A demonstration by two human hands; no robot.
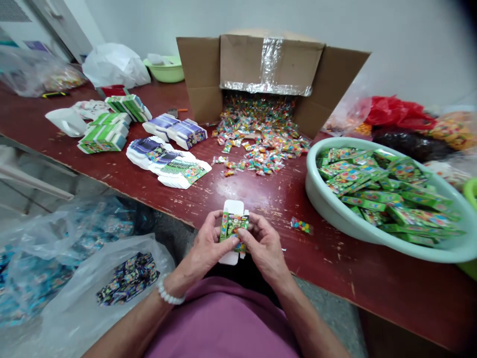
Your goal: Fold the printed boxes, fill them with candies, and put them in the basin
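Both of my hands hold one small green printed carton (234,226) at the table's near edge, its white end flaps open at top and bottom. My left hand (208,243) grips its left side with the thumb on the front. My right hand (263,243) pinches its right side, fingers curled. A single wrapped candy packet (301,225) lies on the table just right of my hands. A heap of colourful wrapped candies (261,136) spills from a tipped cardboard box (268,64) behind.
A pale green basin (335,211) at right is full of green cartons. Flat carton blanks (167,164) and stacks of folded ones (108,132) lie at left. Plastic bags (112,278) with packets sit below the dark red table (372,278) edge. More bags line the back.
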